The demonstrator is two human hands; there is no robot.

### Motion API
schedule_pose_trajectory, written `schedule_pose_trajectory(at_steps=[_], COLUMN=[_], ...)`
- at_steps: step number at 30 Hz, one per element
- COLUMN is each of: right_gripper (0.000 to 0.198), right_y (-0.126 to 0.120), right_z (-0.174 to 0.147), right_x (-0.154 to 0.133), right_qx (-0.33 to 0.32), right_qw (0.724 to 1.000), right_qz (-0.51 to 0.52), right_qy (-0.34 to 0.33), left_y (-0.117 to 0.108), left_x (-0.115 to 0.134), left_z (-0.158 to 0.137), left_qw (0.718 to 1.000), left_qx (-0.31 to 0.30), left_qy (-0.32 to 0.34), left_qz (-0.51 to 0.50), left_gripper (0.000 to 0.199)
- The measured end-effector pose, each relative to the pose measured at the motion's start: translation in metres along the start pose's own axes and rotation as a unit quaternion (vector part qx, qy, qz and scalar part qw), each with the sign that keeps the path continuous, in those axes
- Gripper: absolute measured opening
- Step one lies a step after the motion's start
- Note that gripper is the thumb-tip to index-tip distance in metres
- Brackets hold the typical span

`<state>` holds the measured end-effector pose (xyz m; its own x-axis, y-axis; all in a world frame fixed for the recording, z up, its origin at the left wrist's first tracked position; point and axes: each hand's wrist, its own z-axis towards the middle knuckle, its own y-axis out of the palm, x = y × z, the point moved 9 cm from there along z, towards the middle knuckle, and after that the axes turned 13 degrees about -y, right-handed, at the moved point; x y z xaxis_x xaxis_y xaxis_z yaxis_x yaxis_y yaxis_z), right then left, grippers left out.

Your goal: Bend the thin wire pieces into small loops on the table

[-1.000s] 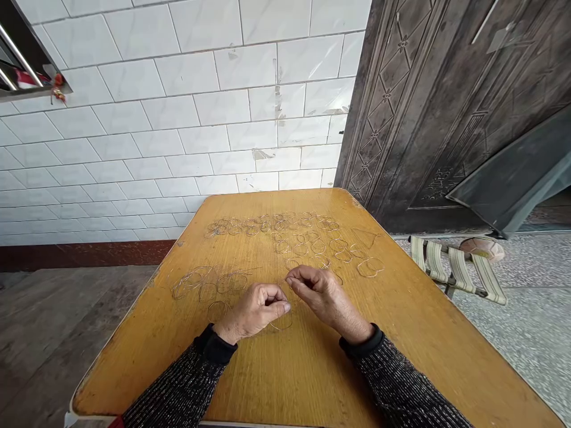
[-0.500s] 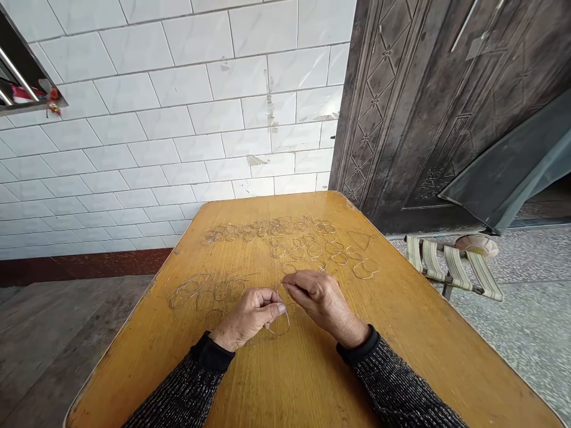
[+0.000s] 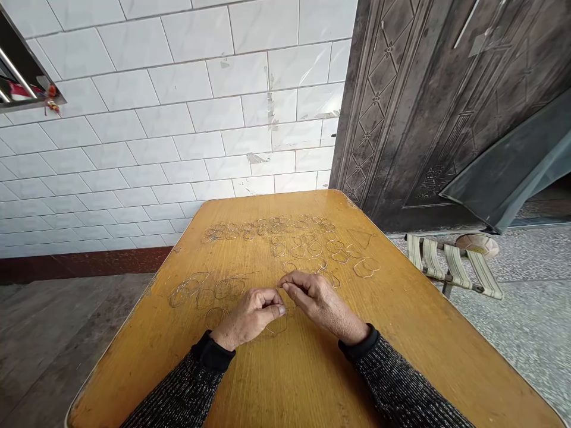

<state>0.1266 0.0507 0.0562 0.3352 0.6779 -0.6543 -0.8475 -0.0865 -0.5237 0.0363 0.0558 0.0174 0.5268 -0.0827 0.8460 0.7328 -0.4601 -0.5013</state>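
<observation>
Between thumb and forefinger, my left hand (image 3: 255, 314) pinches a thin wire loop (image 3: 279, 330), whose round lower part hangs below the fingertips. Close by on the right, my right hand (image 3: 314, 300) has thumb and forefinger pinched together at the upper part of the same wire, just above the left fingertips. The exact spot where the wire passes between the fingers is too fine to make out. Bent wire rings (image 3: 216, 317) lie beside my left wrist, and more wire loops (image 3: 229, 288) rest just beyond that hand.
Several wire shapes of joined loops (image 3: 298, 245) lie in rows across the far part of the wooden table (image 3: 285, 380). A white tiled wall (image 3: 200, 137) stands behind it. To the right are a dark metal door (image 3: 401, 119) and a strap-seated stool (image 3: 450, 267).
My right hand has shifted slightly left, and its fingers have turned to pinch at the wire near the left fingertips. My left hand stays almost in place.
</observation>
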Motion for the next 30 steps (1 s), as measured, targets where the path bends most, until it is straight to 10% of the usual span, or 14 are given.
schedule_pose_trajectory(at_steps=[8, 30], right_gripper=[0.021, 0.021], right_y=[0.009, -0.016], right_z=[0.0, -0.002], right_x=[0.012, 0.007], right_qx=[-0.003, 0.108], right_qw=[0.992, 0.989], right_qz=[0.117, -0.104], right_qy=[0.04, 0.017], left_y=[0.005, 0.013], left_x=[0.007, -0.018], left_z=[-0.003, 0.001], left_qw=[0.999, 0.967], left_qx=[-0.013, -0.083], left_qy=[0.021, -0.101], left_qz=[0.026, -0.218], left_gripper=[0.024, 0.024])
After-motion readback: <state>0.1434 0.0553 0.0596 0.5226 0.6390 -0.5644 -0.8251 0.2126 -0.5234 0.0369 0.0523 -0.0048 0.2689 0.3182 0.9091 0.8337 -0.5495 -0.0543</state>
